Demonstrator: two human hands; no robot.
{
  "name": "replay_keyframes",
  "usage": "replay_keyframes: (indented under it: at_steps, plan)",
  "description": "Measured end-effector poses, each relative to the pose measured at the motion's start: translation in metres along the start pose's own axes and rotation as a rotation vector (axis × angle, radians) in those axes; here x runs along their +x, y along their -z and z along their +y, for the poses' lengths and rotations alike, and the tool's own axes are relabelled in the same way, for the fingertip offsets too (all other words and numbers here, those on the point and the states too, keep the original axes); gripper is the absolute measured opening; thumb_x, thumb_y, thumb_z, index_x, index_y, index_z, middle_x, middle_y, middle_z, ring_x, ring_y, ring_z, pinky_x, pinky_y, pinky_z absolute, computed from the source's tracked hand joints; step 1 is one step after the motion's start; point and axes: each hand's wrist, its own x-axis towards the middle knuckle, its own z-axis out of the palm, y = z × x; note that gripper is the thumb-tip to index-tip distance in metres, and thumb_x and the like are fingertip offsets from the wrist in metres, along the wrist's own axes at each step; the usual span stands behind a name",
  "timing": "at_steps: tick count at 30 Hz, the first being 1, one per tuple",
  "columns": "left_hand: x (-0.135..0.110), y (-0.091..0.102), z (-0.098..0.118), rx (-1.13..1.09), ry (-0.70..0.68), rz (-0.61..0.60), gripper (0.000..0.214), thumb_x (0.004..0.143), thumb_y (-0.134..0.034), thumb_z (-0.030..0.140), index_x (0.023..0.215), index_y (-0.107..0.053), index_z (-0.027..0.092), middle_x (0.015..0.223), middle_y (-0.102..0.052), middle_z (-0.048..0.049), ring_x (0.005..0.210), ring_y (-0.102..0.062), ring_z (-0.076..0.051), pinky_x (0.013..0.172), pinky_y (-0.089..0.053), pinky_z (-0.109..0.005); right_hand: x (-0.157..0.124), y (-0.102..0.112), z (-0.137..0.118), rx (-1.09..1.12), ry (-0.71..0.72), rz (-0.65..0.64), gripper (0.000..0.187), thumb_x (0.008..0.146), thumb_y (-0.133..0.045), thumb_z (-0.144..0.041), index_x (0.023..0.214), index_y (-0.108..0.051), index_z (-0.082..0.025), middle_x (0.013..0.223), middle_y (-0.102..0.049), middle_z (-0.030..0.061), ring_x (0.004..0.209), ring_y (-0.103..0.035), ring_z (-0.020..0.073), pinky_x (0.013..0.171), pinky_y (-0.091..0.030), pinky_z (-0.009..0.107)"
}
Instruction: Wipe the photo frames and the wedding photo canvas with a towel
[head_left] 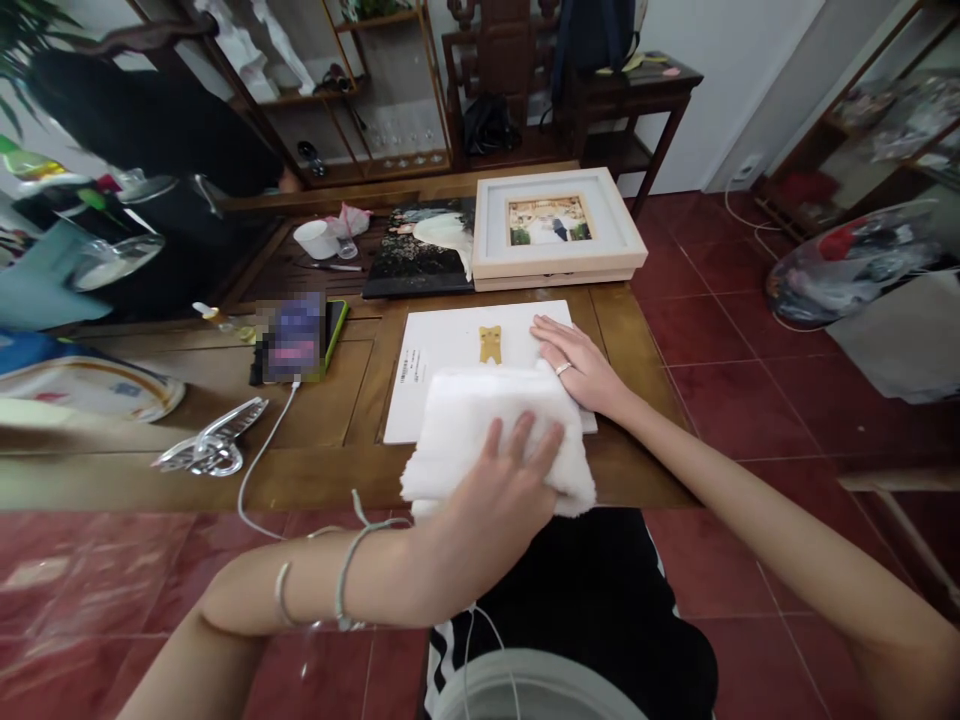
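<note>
A folded white towel [480,410] lies on a white board [450,345] at the near edge of a wooden table [330,400]. My left hand [499,490] lies flat on the towel, fingers spread. My right hand [574,360], wearing a ring, rests flat on the board just beyond the towel's right corner. A small gold hanger plate [490,343] is fixed near the board's middle.
A white framed photo [555,225] and a dark photo print [424,250] lie farther back. A phone [296,340] with a white cable [259,450], a clear plastic piece [214,445], a white cup [316,238] and a plate [90,385] sit to the left.
</note>
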Motion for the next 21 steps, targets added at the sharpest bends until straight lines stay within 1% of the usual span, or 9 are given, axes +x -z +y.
replay_keyframes:
  at_steps: [4, 6, 8, 10, 12, 14, 16, 18, 21]
  plan:
    - [-0.016, 0.032, -0.022, -0.111, -0.031, -0.156, 0.021, 0.086, -0.057, 0.015, 0.096, -0.075, 0.022, 0.142, -0.057, -0.0111, 0.127, -0.056, -0.031, 0.099, -0.052, -0.041, 0.0, -0.001, 0.0, -0.11, 0.02, -0.067, 0.047, 0.093, -0.045, -0.031, 0.138, -0.055, -0.02, 0.153, -0.046, 0.0111, 0.146, -0.034, 0.0257, 0.12, -0.022, 0.056]
    - [-0.013, 0.044, -0.037, -0.088, 0.078, -0.238, 0.025, 0.09, -0.05, 0.013, 0.101, -0.072, 0.019, 0.124, -0.067, -0.0127, 0.106, -0.068, -0.027, 0.087, -0.055, -0.037, 0.0, 0.0, -0.001, -0.129, 0.016, -0.075, 0.048, 0.093, -0.045, -0.03, 0.138, -0.054, -0.018, 0.153, -0.045, 0.0117, 0.146, -0.034, 0.0259, 0.121, -0.022, 0.055]
    - [-0.003, 0.048, -0.056, -0.044, 0.21, -0.266, 0.028, 0.093, -0.044, 0.015, 0.105, -0.069, 0.015, 0.105, -0.071, -0.0133, 0.087, -0.07, -0.026, 0.076, -0.055, -0.036, -0.001, -0.001, -0.001, -0.137, 0.018, -0.073, 0.048, 0.093, -0.044, -0.03, 0.138, -0.055, -0.018, 0.152, -0.046, 0.0121, 0.146, -0.035, 0.0262, 0.121, -0.022, 0.054]
    - [0.013, 0.043, -0.081, -0.025, 0.293, -0.208, 0.029, 0.096, -0.04, 0.018, 0.102, -0.068, 0.013, 0.096, -0.07, -0.0133, 0.086, -0.068, -0.027, 0.074, -0.052, -0.036, -0.001, -0.001, -0.001, -0.139, 0.024, -0.067, 0.048, 0.093, -0.044, -0.03, 0.138, -0.054, -0.017, 0.152, -0.046, 0.0126, 0.146, -0.035, 0.0265, 0.12, -0.023, 0.055]
    - [0.032, 0.034, -0.109, -0.056, 0.3, -0.133, 0.03, 0.097, -0.039, 0.023, 0.1, -0.067, 0.013, 0.092, -0.069, -0.0124, 0.087, -0.066, -0.026, 0.076, -0.049, -0.034, -0.001, -0.002, 0.0, -0.137, 0.033, -0.059, 0.048, 0.093, -0.044, -0.03, 0.138, -0.054, -0.018, 0.152, -0.046, 0.0126, 0.145, -0.036, 0.0264, 0.119, -0.024, 0.056]
    - [0.053, 0.028, -0.135, -0.1, 0.266, -0.071, 0.031, 0.099, -0.038, 0.025, 0.095, -0.066, 0.014, 0.087, -0.069, -0.0105, 0.083, -0.064, -0.023, 0.077, -0.046, -0.032, -0.001, -0.002, 0.001, -0.134, 0.041, -0.053, 0.048, 0.093, -0.045, -0.03, 0.138, -0.054, -0.018, 0.152, -0.046, 0.0123, 0.145, -0.036, 0.0267, 0.119, -0.024, 0.056]
    - [0.073, 0.027, -0.154, -0.191, 0.23, -0.058, 0.034, 0.099, -0.039, 0.032, 0.089, -0.066, 0.014, 0.082, -0.067, -0.0092, 0.077, -0.062, -0.021, 0.074, -0.044, -0.029, -0.001, -0.002, 0.002, -0.131, 0.046, -0.05, 0.047, 0.092, -0.046, -0.029, 0.138, -0.055, -0.019, 0.151, -0.047, 0.0122, 0.145, -0.036, 0.0273, 0.119, -0.025, 0.056]
    - [0.092, 0.031, -0.165, -0.274, 0.191, -0.056, 0.037, 0.099, -0.04, 0.038, 0.085, -0.065, 0.014, 0.08, -0.066, -0.0082, 0.073, -0.058, -0.019, 0.071, -0.041, -0.029, 0.0, -0.001, 0.002, -0.134, 0.044, -0.052, 0.047, 0.092, -0.046, -0.029, 0.137, -0.055, -0.018, 0.151, -0.047, 0.0129, 0.145, -0.037, 0.0284, 0.119, -0.024, 0.057]
    - [0.116, 0.04, -0.163, -0.332, 0.103, -0.045, 0.041, 0.098, -0.039, 0.043, 0.086, -0.065, 0.014, 0.083, -0.065, -0.0079, 0.072, -0.056, -0.019, 0.068, -0.039, -0.029, 0.001, -0.001, 0.002, -0.145, 0.048, -0.048, 0.047, 0.092, -0.047, -0.03, 0.135, -0.057, -0.017, 0.149, -0.05, 0.0138, 0.142, -0.04, 0.0308, 0.119, -0.025, 0.058]
